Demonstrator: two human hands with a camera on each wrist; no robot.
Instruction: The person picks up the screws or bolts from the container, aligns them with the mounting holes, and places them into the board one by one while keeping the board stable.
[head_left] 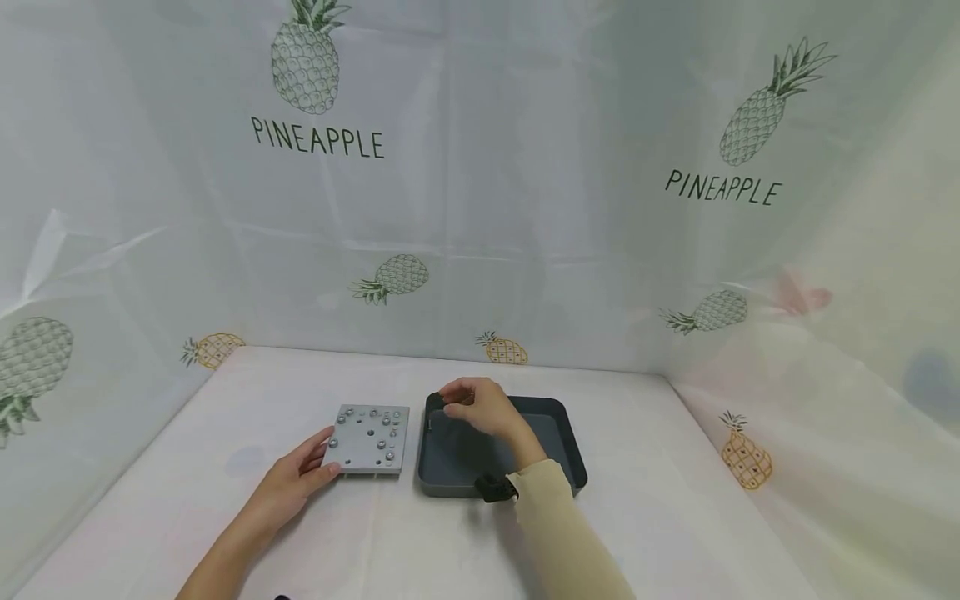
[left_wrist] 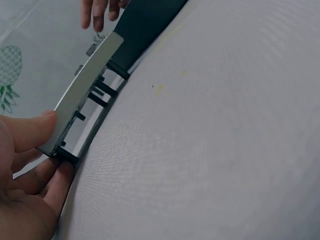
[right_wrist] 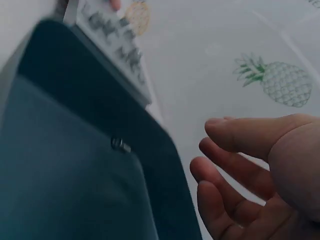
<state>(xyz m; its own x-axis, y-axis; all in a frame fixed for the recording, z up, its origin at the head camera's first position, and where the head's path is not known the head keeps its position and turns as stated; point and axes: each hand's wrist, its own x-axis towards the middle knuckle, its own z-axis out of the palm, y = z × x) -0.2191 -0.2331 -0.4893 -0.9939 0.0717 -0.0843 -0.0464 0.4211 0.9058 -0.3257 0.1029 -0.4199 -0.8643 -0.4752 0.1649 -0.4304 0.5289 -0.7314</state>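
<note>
My left hand (head_left: 288,483) grips the left edge of a square metal plate (head_left: 360,446). Several bolts stand in its top face, among some bare holes. From the side, in the left wrist view, the thumb lies against the plate's edge (left_wrist: 85,82), fingers are at its underside, and dark bolt shanks (left_wrist: 102,90) stick out below. Over the far left corner of a dark tray (head_left: 468,454) hovers my right hand (head_left: 483,407), fingers loosely bent with nothing between them. Inside the tray, by its wall, lies a small bolt (right_wrist: 120,145).
The tray stands just right of the plate on a white-covered table (head_left: 660,517). Behind it hangs a pale curtain (head_left: 525,208) printed with pineapples, which also closes off both sides. A black device (head_left: 495,488) is on the right wrist.
</note>
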